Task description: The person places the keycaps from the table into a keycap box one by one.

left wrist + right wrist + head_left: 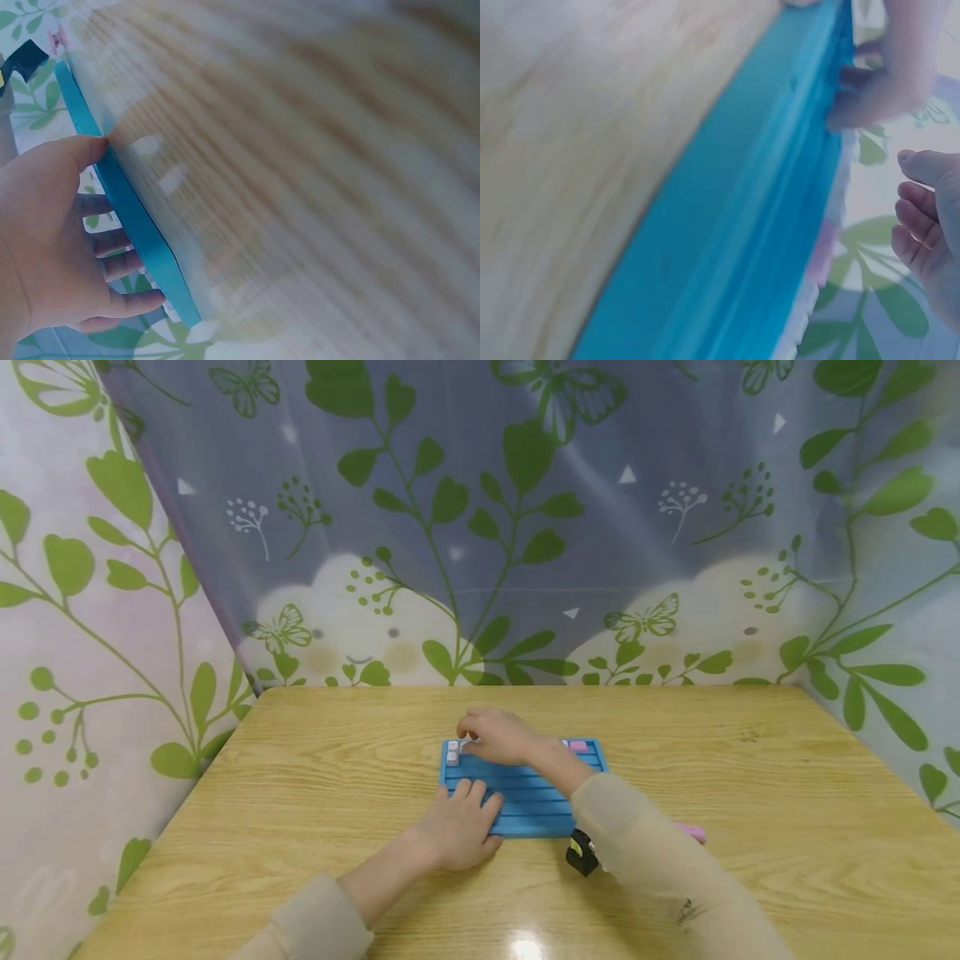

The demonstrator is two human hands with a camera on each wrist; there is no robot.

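On the table lies a blue ridged tray (525, 793) with white keycaps (453, 753) at its far left corner and a pink keycap (578, 746) at its far right. My left hand (461, 827) rests on the tray's near left part. Its thumb touches the near wall and its fingers lie over the top, as the left wrist view shows. Above the far left keycaps is my right hand (498, 737), fingers loosely bent. In the right wrist view that hand (934, 217) has nothing visible between thumb and fingers. My right forearm hides part of the far row.
A pink object (691, 832) lies on the table (750, 760) right of the tray, partly behind my right sleeve. A black device (581, 853) sits at my right wrist. Leaf-patterned curtains (480, 568) stand behind and at both sides of the table.
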